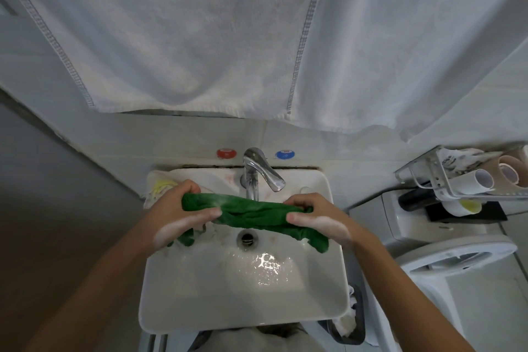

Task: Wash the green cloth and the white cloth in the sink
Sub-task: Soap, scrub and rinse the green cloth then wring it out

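Head view, looking down over a white sink [217, 303]. A green cloth [257, 212], gathered into a long roll, is stretched crosswise above the basin, just in front of the chrome tap [258, 173] and above the round drain [247, 238]. The left hand [178, 213] grips the left end of the roll: the fingers curl over the top and the thumb closes beneath, and a short tail of green hangs below the palm. The right hand [317, 217] grips the right end in the same manner, fingers wrapped over the fabric and thumb pressed along its near side; a longer tail of green droops past the wrist toward the right rim of the sink. Both hands are closed firmly around the cloth, which sags slightly between them.

A white cloth [211, 180] lies bunched at the back left corner of the sink, partly hidden behind the left hand, with a patch of yellow at its left edge. Water glistens on the floor of the basin in front of the drain.

On the tiled wall behind the tap sit a red button [226, 153] and a blue button [285, 154]. A large white towel [200, 37] hangs across the upper field. To the right, a wire rack [463, 177] holds rolled tubes above a toilet [457, 254].
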